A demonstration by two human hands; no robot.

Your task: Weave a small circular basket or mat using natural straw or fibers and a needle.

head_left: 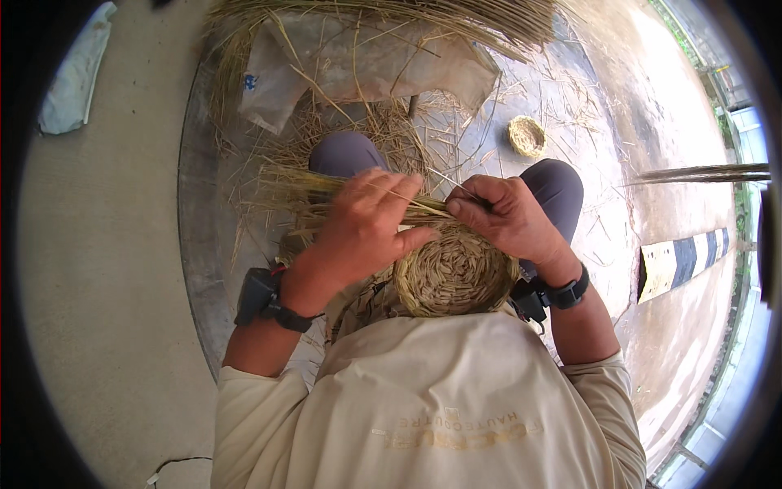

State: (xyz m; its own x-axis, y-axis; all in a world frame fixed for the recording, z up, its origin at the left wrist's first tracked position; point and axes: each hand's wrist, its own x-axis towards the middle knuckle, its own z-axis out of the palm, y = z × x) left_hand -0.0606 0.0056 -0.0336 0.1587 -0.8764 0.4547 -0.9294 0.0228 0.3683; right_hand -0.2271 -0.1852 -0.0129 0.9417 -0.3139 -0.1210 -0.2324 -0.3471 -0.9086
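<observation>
A round, shallow straw basket [456, 273] rests in my lap against my shirt, its coiled inside facing up. Along its far rim runs a loose bundle of straw [297, 186], which fans out to the left. My left hand [371, 213] lies over this bundle with the straw passing beneath its curled fingers, and its thumb reaches toward the basket's rim. At the rim's far right, my right hand [507, 213] pinches straw between thumb and bent fingers. The tips of that grip are partly hidden.
A smaller straw basket [527, 136] sits on the dark mat at the far right. Long straw stalks [489, 20] and a clear plastic sheet [358, 69] lie ahead of my knees. Loose straw litters the mat. A white sack [77, 73] lies far left; a striped board [684, 262] lies right.
</observation>
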